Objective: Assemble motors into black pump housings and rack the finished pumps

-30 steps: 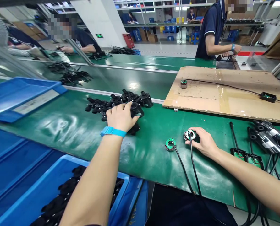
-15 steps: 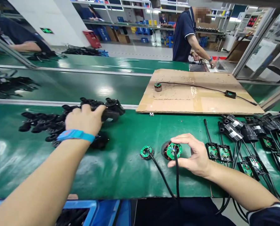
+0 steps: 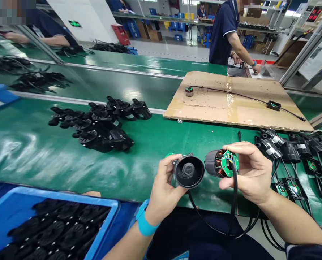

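My left hand point(image 3: 166, 182), with a blue wristband, is closed around a black pump housing point(image 3: 189, 172) whose round hollow mouth faces me. Just to its right, my right hand point(image 3: 254, 173) pinches a motor stator point(image 3: 222, 163) between thumb and fingers. The stator has copper windings, a green ring circuit board and a black cable point(image 3: 234, 195) hanging from it. A small gap lies between housing and stator. Behind my left fingers a second green ring board point(image 3: 170, 154) shows only in part; its cable runs down below the housing.
Several black housings point(image 3: 103, 137) lie on the green table at left. More fill a blue bin point(image 3: 116, 213) at lower left. A cardboard sheet point(image 3: 204, 108) carries a stator wired to a small box point(image 3: 273, 105). Assembled units point(image 3: 271, 150) crowd the right. A co-worker point(image 3: 223, 36) stands beyond.
My left hand has come from the housing pile to the middle, bringing one housing. My right hand has lifted the stator and turned it sideways toward the housing. The view has shifted.
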The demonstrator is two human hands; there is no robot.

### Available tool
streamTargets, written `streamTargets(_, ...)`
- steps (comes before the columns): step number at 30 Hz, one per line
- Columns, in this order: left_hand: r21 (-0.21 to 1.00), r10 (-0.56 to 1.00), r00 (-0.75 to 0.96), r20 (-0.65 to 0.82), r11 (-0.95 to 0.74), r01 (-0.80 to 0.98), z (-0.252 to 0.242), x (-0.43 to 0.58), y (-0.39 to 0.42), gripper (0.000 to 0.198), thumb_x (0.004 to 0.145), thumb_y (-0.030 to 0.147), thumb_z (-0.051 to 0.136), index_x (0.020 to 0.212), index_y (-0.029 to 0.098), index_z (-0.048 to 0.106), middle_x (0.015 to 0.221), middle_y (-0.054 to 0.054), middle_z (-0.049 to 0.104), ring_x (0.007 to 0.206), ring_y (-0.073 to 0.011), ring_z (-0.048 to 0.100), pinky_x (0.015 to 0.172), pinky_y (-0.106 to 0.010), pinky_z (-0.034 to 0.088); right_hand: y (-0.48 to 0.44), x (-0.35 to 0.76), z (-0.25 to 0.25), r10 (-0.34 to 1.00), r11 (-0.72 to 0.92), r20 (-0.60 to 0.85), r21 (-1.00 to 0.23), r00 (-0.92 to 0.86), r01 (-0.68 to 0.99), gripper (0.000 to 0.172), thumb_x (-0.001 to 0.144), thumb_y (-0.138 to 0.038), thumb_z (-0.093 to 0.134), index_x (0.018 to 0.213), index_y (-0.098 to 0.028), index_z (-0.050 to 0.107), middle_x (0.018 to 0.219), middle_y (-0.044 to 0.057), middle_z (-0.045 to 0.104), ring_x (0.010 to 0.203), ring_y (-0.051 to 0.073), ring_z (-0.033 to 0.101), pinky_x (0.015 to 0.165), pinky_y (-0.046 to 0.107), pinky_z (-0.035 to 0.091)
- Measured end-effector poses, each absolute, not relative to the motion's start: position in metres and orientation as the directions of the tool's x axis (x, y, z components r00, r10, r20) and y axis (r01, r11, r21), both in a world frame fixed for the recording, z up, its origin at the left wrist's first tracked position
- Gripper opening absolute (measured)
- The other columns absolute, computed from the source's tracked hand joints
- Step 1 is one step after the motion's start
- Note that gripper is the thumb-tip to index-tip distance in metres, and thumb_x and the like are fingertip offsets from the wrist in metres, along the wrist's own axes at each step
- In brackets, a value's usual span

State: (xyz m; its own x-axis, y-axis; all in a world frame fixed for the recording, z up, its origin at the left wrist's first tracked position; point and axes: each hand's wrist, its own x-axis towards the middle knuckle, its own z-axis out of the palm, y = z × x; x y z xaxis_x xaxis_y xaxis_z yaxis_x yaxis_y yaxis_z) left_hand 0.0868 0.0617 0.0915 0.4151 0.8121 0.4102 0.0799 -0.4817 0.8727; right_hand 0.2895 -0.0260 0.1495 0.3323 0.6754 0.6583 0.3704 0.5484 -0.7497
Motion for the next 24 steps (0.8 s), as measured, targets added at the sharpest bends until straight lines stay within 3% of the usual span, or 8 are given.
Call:
streamTargets(4, 0.915, 0.827, 0.456, 0.330, -0.398, 0.060, 0.083, 0.086, 0.050, 0.064, 0.078, 0.027, 0.083, 0.133, 0.031, 0.050, 0.119, -0.002, 0.068, 0.105, -0.0173, 0.068, 0.089, -0.027, 0.054, -0.036, 0.284, 0.160, 0.683, 0.567, 0.669, -0.739, 0.294, 0.365, 0.056, 0.072, -0.054, 0.088, 0.118, -0.028, 0.072, 0.099, 0.004, 0.073, 0.089, 0.020, 0.068, 0.077, 0.034, 0.055)
streamTargets(10, 0.952, 0.805, 0.541, 0.243, -0.305, 0.026, 0.081, 0.084, 0.041, 0.062, 0.081, 0.032, 0.081, 0.134, 0.032, 0.049, 0.118, -0.002, 0.068, 0.102, -0.0190, 0.068, 0.090, -0.031, 0.052, -0.034, 0.277, 0.161, 0.626, 0.628, 0.776, -0.562, 0.080, 0.539, 0.053, 0.080, -0.051, 0.084, 0.122, -0.023, 0.068, 0.098, 0.005, 0.077, 0.083, 0.020, 0.067, 0.078, 0.038, 0.049)
streamTargets(14, 0.967, 0.745, 0.638, 0.195, -0.253, 0.000, 0.086, 0.082, 0.040, 0.060, 0.081, 0.030, 0.081, 0.133, 0.032, 0.050, 0.116, -0.001, 0.069, 0.102, -0.0173, 0.068, 0.088, -0.027, 0.052, -0.031, 0.281, 0.162, 0.679, 0.617, 0.730, -0.506, -0.082, 0.603, 0.052, 0.080, -0.052, 0.084, 0.118, -0.020, 0.067, 0.097, 0.004, 0.077, 0.084, 0.018, 0.069, 0.081, 0.036, 0.046)
streamTargets(19, 0.993, 0.666, 0.738, 0.107, -0.109, -0.046, 0.089, 0.082, 0.042, 0.055, 0.077, 0.030, 0.085, 0.123, 0.028, 0.054, 0.109, 0.000, 0.071, 0.099, -0.0180, 0.069, 0.086, -0.026, 0.054, -0.034, 0.287, 0.165, 0.807, 0.546, 0.569, -0.620, -0.156, 0.563, 0.052, 0.077, -0.049, 0.086, 0.118, -0.022, 0.068, 0.110, 0.006, 0.075, 0.103, 0.019, 0.068, 0.096, 0.035, 0.049)
streamTargets(22, 0.998, 0.661, 0.748, 0.064, -0.052, -0.040, 0.088, 0.085, 0.042, 0.058, 0.073, 0.028, 0.087, 0.121, 0.026, 0.055, 0.109, -0.002, 0.071, 0.100, -0.0204, 0.070, 0.087, -0.028, 0.055, -0.036, 0.286, 0.155, 0.797, 0.546, 0.586, -0.600, -0.144, 0.584, 0.057, 0.077, -0.050, 0.086, 0.121, -0.020, 0.065, 0.126, 0.012, 0.068, 0.122, 0.023, 0.062, 0.106, 0.040, 0.049)
streamTargets(24, 0.999, 0.652, 0.757, 0.052, -0.040, -0.034, 0.084, 0.088, 0.042, 0.058, 0.072, 0.027, 0.088, 0.120, 0.025, 0.056, 0.109, -0.004, 0.072, 0.100, -0.0226, 0.071, 0.087, -0.031, 0.057, -0.039, 0.285, 0.141, 0.766, 0.591, 0.620, -0.575, -0.170, 0.566, 0.067, 0.077, -0.050, 0.086, 0.130, -0.019, 0.058, 0.129, 0.015, 0.068, 0.126, 0.025, 0.063, 0.109, 0.041, 0.049)
